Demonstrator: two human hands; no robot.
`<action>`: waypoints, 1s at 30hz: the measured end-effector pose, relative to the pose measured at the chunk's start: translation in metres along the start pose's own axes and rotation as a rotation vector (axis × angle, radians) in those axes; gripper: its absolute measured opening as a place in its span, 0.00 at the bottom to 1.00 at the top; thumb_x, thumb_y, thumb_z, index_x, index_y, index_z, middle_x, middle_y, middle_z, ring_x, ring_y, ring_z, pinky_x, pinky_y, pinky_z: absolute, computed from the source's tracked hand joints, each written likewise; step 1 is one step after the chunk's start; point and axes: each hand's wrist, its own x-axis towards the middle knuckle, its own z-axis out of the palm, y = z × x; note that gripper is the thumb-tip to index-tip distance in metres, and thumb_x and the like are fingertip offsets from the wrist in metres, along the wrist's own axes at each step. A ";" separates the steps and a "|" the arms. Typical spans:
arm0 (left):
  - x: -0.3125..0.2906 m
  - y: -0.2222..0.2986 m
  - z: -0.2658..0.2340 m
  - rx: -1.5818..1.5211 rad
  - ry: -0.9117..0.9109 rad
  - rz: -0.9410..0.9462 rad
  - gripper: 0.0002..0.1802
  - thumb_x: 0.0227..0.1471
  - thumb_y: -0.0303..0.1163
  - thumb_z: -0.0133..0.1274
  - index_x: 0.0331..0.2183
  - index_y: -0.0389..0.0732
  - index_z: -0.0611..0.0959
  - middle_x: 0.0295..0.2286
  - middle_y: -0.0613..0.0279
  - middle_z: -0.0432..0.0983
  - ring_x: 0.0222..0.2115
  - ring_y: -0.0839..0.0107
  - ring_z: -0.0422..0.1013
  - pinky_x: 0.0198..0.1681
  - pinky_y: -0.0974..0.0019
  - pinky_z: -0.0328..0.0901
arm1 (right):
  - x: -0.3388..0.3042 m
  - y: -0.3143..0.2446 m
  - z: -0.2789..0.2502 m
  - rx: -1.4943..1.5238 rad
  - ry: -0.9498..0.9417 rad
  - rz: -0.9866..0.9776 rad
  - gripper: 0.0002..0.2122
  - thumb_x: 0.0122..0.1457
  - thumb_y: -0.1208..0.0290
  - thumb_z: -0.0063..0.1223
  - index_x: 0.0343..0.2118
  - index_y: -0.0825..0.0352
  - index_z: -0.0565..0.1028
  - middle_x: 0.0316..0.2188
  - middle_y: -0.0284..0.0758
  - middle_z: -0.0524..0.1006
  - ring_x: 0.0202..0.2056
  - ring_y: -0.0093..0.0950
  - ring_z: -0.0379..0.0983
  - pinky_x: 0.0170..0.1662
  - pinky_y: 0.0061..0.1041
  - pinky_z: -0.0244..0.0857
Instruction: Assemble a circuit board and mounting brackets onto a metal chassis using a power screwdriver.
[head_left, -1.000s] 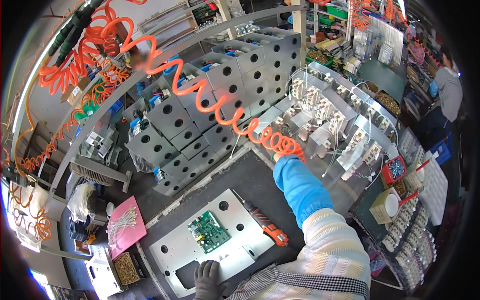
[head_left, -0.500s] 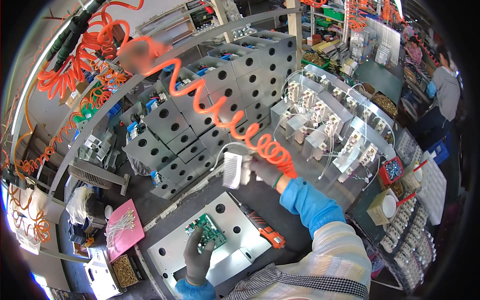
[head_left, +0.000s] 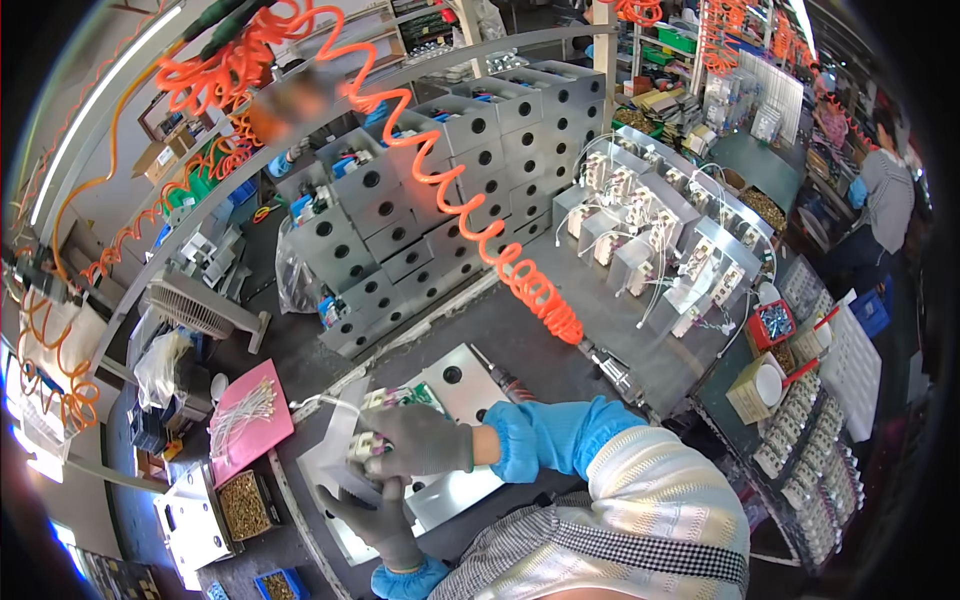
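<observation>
My right hand (head_left: 425, 440), in a grey glove, grips a finned metal heat sink (head_left: 340, 445) with white terminal blocks and a white wire. It holds the piece tilted over the left part of a flat silver metal panel (head_left: 455, 500) with round black-ringed holes. Below, my gloved left hand (head_left: 378, 525) has its thumb and fingers spread around the heat sink's lower end; whether it bears weight is unclear. A green circuit board (head_left: 418, 394) lies on the panel, mostly hidden by my right hand. An orange and black power screwdriver (head_left: 512, 386) lies beside the panel, partly under my right forearm.
An orange coiled hose (head_left: 450, 205) hangs across the view, ending in a metal tool (head_left: 610, 372) on the table. Stacked metal boxes (head_left: 400, 220) stand behind; wired assemblies (head_left: 650, 230) sit at right. At left are a pink sheet (head_left: 270, 390) with white cables and a screw bin (head_left: 243, 505).
My right hand has brought the heat sink from beside the coiled hose leftward and nearer, over the panel. My left hand has moved off the circuit board toward the heat sink's lower end.
</observation>
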 end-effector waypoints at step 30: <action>0.037 -0.081 -0.349 1.514 -0.162 0.226 0.29 0.53 0.39 0.62 0.54 0.37 0.80 0.54 0.48 0.75 0.53 0.51 0.73 0.57 0.52 0.69 | -0.045 0.004 0.069 -0.435 0.043 -0.213 0.20 0.48 0.78 0.56 0.48 0.68 0.75 0.40 0.45 0.78 0.42 0.47 0.75 0.48 0.45 0.69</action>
